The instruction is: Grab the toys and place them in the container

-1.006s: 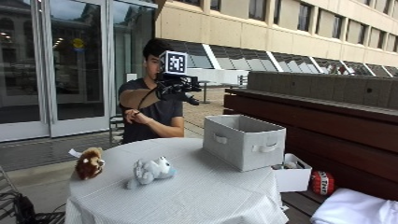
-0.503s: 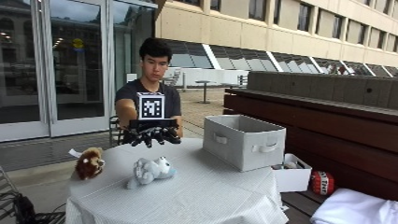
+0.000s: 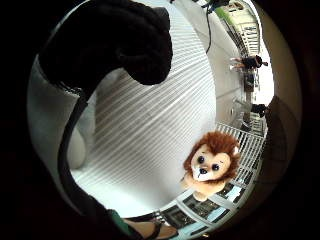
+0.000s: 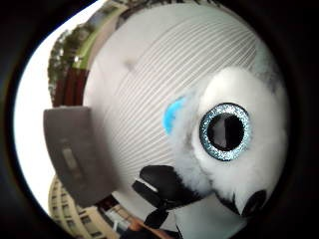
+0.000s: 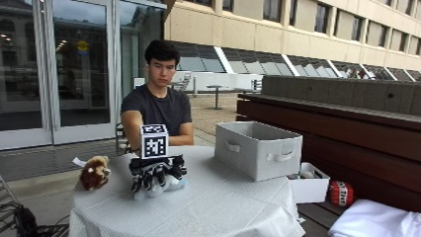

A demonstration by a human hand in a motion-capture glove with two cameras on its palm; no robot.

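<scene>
- Now two toys sit on the counter [image 5: 224,207]: a white plush toy [image 5: 170,185] and a lion toy [image 5: 95,172].
- One grey container [image 5: 258,149] stands on the counter's far side, away from both toys.
- Gloved right hand [image 5: 155,173] lies over the white plush toy, fingers curled around it; half a second ago it hung above the counter, and before that was raised at head height.
- Lion toy sits near the counter's edge, untouched.

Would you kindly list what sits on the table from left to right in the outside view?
Lion toy → gloved right hand over the white toy → grey container.
</scene>
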